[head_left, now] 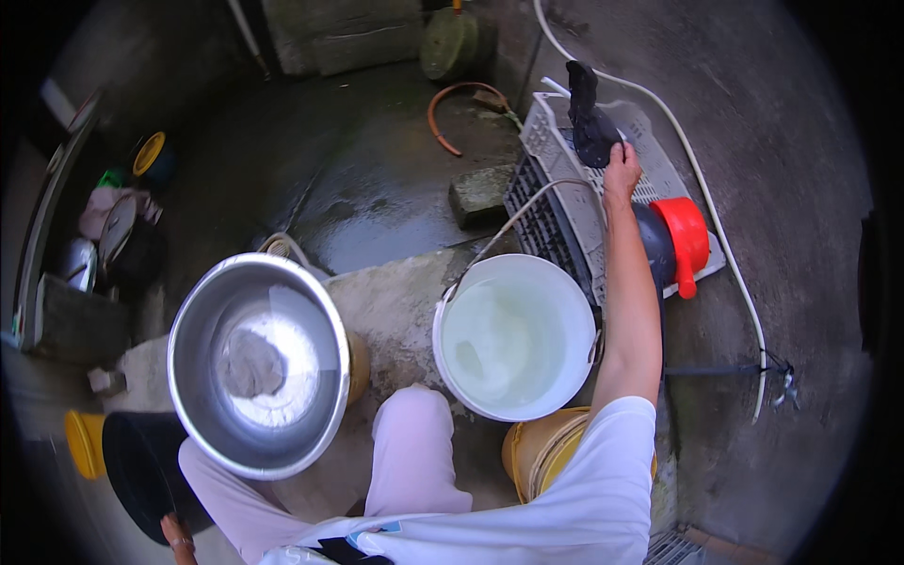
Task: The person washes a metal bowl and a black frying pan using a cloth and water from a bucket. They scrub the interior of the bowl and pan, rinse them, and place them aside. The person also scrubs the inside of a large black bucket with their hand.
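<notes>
My right hand (621, 172) is stretched out over the grey plastic crate (650, 127), its fingers closed on a limp black cloth-like piece (593, 132); its exact kind is unclear. At the lower left, my left hand (176, 533) is beside a large black tub (141, 466); its fingers are too small and dark to read. A white bucket (518, 339) of slightly cloudy water stands between my right forearm and my knee, its handle tipped up toward the crate. To the left is a wide steel basin (325, 311) with water and a greyish patch at its bottom.
A red plastic piece with a handle (686, 245) lies by the crate against a dark round container (652, 243). A yellow bucket (527, 457) stands under my right arm. A white hose (697, 160) runs along the right; an orange hose (435, 122) curls on the wet floor near a stone block (480, 195).
</notes>
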A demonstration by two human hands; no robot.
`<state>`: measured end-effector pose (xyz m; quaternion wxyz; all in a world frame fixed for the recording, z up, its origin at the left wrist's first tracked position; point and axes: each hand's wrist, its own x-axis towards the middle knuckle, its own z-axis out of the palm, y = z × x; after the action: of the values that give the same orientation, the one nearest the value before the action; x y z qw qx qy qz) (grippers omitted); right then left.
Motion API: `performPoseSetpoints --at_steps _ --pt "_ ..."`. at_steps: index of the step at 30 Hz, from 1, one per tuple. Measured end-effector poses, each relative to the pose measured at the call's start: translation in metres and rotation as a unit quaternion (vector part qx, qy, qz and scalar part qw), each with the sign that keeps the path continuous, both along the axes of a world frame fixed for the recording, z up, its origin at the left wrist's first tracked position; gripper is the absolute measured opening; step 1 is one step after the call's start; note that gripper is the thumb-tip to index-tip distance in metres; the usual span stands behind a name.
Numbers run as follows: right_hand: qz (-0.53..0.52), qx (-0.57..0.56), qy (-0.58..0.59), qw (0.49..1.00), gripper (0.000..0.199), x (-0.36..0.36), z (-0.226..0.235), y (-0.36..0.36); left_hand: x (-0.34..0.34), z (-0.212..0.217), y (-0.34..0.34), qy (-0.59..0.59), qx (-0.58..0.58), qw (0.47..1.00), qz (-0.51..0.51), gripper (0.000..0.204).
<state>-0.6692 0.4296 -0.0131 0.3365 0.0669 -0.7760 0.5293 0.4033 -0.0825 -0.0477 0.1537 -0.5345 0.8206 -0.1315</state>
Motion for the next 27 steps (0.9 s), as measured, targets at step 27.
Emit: performPoseSetpoints --at_steps 27 --pt "0.726 -0.291 -0.431 0.45 0.036 0.606 0.128 -0.334 -0.089 0.042 0.016 0.244 0.009 0.969 -0.024 0.035"
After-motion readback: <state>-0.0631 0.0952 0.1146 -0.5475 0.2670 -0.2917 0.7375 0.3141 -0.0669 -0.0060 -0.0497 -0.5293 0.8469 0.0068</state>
